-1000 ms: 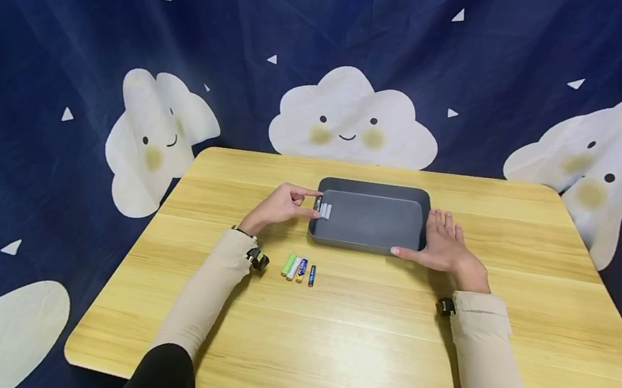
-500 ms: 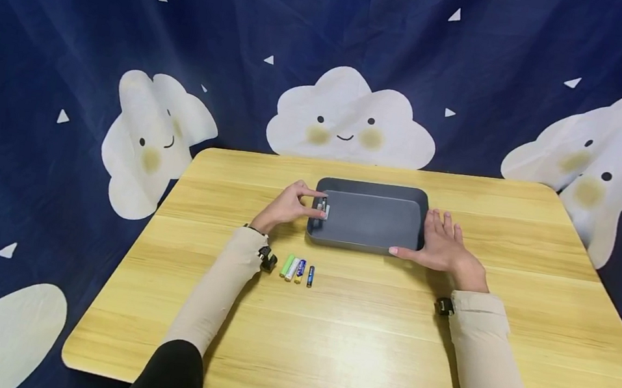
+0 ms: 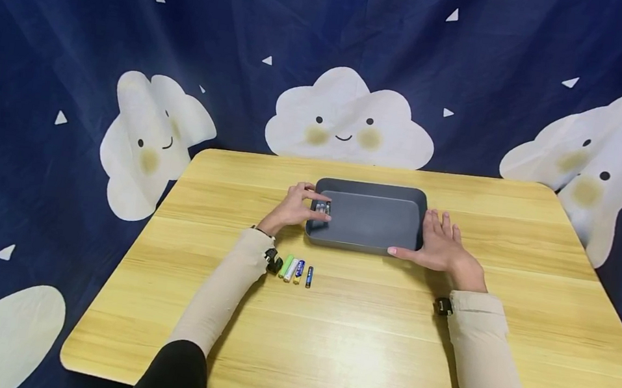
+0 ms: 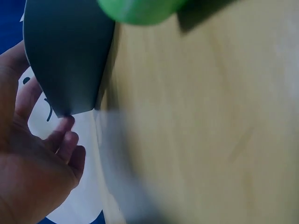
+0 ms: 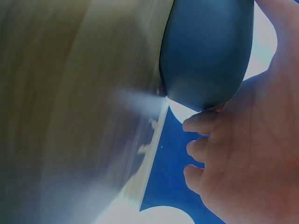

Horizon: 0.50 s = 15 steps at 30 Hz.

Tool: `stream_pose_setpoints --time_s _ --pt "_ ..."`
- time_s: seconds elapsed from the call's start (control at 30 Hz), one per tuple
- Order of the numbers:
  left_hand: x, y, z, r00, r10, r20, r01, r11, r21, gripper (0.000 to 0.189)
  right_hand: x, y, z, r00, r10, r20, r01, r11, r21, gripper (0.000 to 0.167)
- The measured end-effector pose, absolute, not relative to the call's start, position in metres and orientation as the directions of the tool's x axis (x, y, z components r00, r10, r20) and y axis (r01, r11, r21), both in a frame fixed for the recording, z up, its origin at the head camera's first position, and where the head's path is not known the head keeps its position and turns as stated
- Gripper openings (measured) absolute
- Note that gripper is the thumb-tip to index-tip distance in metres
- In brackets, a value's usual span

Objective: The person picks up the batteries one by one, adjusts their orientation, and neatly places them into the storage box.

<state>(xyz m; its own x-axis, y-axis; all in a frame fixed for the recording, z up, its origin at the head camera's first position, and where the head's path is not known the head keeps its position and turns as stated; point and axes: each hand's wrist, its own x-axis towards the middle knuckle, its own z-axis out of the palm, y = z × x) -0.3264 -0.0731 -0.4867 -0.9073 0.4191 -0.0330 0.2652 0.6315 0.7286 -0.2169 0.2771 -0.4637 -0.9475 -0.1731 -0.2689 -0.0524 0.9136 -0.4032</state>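
Your left hand (image 3: 293, 207) is pinching a battery (image 3: 328, 208), long axis pointing away from you, inside the left end of the tray (image 3: 375, 221), and your spread right hand (image 3: 445, 251) is touching its right end.

my feed shows a dk grey rect. tray (image 3: 375, 221) lying flat, sm. batts (image 3: 323, 208) side by side in its l. end; 4 more batts (image 3: 299, 269) lie in front.

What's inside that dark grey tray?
Inside the tray, at its left end, are what look like small batteries. The left hand partly covers them, so their exact number and full labels can't be seen.
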Motion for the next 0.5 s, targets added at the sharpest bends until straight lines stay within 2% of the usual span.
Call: stream_pose_setpoints --time_s 0.5 --pt "-0.3296 -0.0646 -0.4895 -0.893 0.443 -0.079 0.279 0.683 0.676 0.054 -0.2153 0.2768 -0.4642 -0.949 -0.173 -0.265 -0.051 0.910 -0.411 0.142"
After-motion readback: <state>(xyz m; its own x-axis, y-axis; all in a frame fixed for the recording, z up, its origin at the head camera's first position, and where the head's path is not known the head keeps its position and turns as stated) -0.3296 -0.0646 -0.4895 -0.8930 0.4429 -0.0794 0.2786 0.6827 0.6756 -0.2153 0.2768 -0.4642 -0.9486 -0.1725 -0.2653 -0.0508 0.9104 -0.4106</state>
